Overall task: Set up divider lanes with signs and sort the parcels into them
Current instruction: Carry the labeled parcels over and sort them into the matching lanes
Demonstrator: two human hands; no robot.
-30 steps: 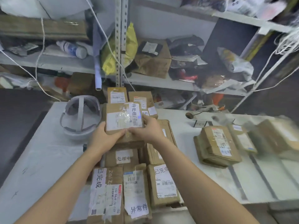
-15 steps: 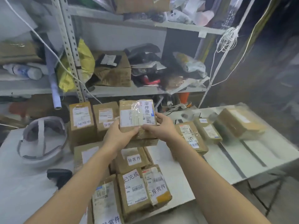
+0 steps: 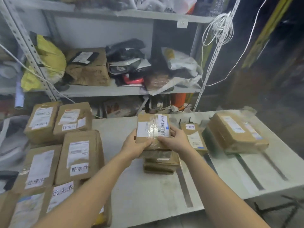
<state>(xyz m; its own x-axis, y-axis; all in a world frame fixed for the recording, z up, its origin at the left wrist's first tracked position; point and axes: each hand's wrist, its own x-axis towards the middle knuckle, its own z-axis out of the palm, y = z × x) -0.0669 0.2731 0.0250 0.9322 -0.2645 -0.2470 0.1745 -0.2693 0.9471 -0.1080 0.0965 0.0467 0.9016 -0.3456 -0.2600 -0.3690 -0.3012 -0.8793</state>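
Parcel [image 3: 152, 129], brown cardboard under glossy clear tape, is showing a white shipping label and a white strip of handwritten characters. It is hovering over a short stack of parcels [image 3: 160, 164] mid-desk [image 3: 148, 190], with the left grip [image 3: 134, 145] and right grip [image 3: 175, 141] each clamping a near corner.

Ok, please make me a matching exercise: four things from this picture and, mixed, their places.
1. yellow bag
2. white cord
3. taped parcel
4. large parcel

A. gripped by the left hand and right hand
B. on the table, far right
C. on the shelf, left side
D. hanging from the rack post

Pairs: 1-C, 2-D, 3-A, 4-B.
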